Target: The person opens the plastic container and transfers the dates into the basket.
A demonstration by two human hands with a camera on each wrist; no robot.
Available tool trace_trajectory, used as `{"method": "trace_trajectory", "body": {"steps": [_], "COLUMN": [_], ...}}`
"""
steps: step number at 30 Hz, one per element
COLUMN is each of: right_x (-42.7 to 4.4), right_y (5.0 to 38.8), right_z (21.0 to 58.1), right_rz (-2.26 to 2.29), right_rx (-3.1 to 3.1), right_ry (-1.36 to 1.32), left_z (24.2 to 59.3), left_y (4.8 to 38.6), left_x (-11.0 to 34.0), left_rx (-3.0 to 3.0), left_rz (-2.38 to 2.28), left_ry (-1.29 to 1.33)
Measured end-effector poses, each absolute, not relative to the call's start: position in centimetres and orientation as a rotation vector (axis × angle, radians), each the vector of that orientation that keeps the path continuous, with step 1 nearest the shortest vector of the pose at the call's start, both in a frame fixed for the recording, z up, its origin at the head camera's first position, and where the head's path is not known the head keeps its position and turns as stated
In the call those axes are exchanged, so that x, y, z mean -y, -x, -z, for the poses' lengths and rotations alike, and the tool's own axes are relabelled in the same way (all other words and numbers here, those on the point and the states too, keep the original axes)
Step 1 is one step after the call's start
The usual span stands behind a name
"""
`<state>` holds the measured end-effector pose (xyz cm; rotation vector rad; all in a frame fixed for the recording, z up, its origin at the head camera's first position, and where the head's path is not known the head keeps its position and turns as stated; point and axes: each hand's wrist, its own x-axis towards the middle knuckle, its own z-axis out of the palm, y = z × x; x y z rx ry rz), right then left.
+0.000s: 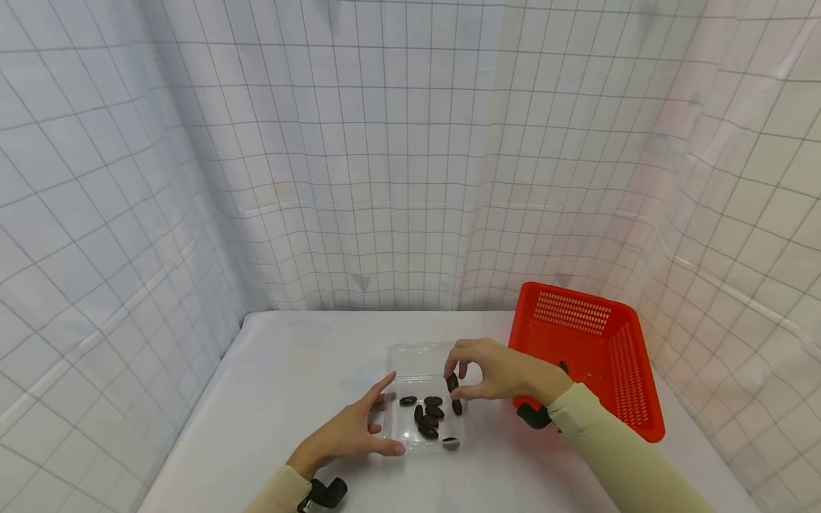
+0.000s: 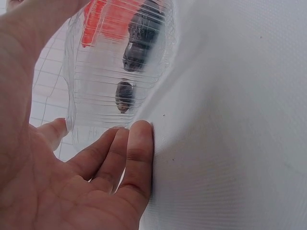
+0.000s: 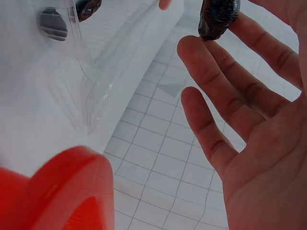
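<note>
One dark oval piece (image 1: 452, 383) pinched between thumb and fingertips of the right hand (image 1: 494, 372), held above the two-o'clock side of a clear container (image 1: 400, 425). Several dark pieces (image 1: 431, 422) inside, mostly bunched near the middle, with one toward five o'clock (blurred through the wall). Between eight and nine o'clock, left hand (image 1: 346, 431), fingers spread wide along the container's edge. Between two and three o'clock, red basket (image 1: 644, 385) with a piece partly visible, all on white cloth (image 1: 308, 370).
</note>
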<state>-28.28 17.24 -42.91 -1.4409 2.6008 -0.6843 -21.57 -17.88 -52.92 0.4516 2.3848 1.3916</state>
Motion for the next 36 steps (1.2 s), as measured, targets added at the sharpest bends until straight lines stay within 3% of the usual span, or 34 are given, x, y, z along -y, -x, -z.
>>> {"method": "trace_trajectory", "body": {"steps": [36], "right_x": [-26.1], "right_y": [30.9], "right_z": [41.4], "right_rz": [0.748], "right_rx": [-2.889], "right_ry": [1.115], "left_z": [52.9], "left_y": [21.8], "left_x": [18.0], "left_rx": [-2.366], "left_rz": [-1.392], "left_ry": [-0.460]}}
